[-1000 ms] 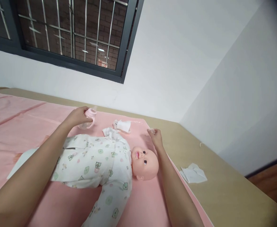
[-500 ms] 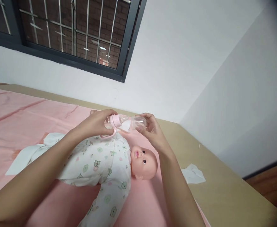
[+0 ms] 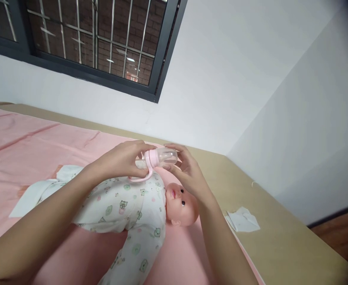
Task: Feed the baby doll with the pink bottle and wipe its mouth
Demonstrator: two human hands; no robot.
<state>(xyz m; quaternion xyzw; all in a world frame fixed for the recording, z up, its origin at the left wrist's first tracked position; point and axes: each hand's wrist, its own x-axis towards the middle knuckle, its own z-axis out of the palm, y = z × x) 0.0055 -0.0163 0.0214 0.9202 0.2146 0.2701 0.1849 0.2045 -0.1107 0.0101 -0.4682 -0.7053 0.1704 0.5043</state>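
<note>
My left hand (image 3: 129,158) is closed around a baby bottle (image 3: 140,163) with a pink collar and pink handle, held on its side above the doll's chest. A clear cap (image 3: 168,156) covers the teat and meets the pink collar. The fingers and thumb of my right hand (image 3: 186,166) are curled round the cap's rounded end. Below both hands a baby doll (image 3: 181,208) lies on its back in a white suit (image 3: 117,202) with green bear prints. My right wrist hides part of its head.
The doll lies on a pink sheet (image 3: 19,134) over a wooden surface (image 3: 278,237). A crumpled white cloth or tissue (image 3: 243,219) rests to the right of my right forearm. Behind are a white wall (image 3: 209,87) and a dark-framed barred window (image 3: 102,39).
The clear cap, held apart in front of the teat before, has moved left onto the bottle and now sits against the pink collar. Both hands have come closer together.
</note>
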